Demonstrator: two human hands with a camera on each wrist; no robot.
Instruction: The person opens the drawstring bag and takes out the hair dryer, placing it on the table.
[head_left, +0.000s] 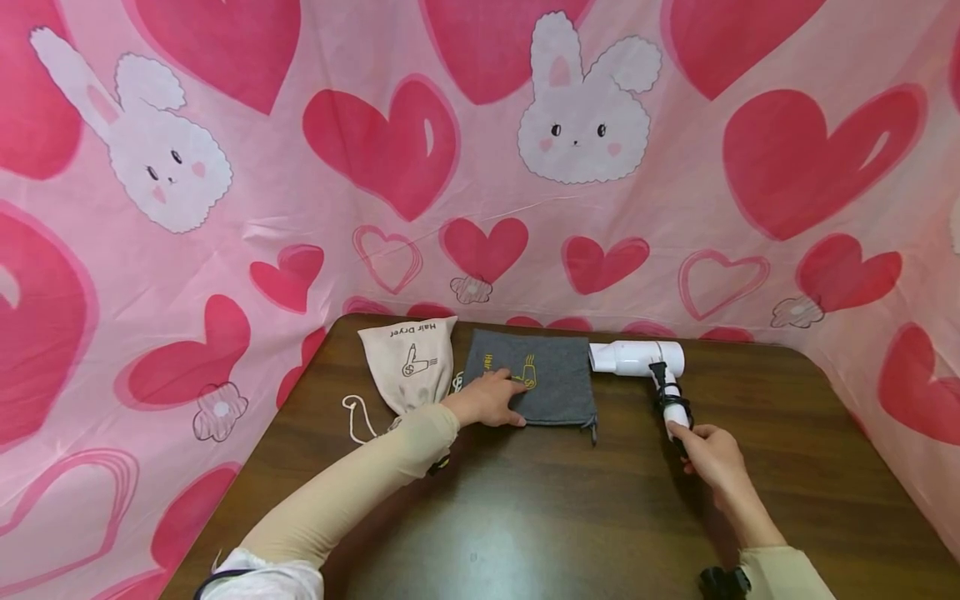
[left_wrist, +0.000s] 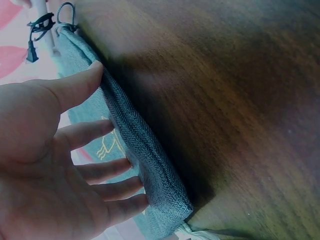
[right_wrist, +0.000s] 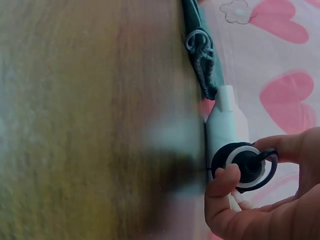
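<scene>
A dark grey drawstring pouch (head_left: 562, 387) with a yellow hair dryer print lies flat on the table. My left hand (head_left: 489, 398) rests on its near left part, fingers extended; in the left wrist view the thumb touches the pouch's edge (left_wrist: 160, 185). To the pouch's right lies a white hair dryer (head_left: 637, 358), nozzle facing left and almost at the pouch's side. Its black cord (head_left: 670, 402) is wound around the handle. My right hand (head_left: 712, 457) grips the handle's lower end, as the right wrist view shows, with thumb and fingers around it.
A beige drawstring pouch (head_left: 412, 354) marked "Hair Dryer" lies left of the grey one, its white string (head_left: 352, 404) loose on the wooden table (head_left: 525, 508). A pink curtain (head_left: 660, 208) with hearts and rabbits hangs behind and beside the table.
</scene>
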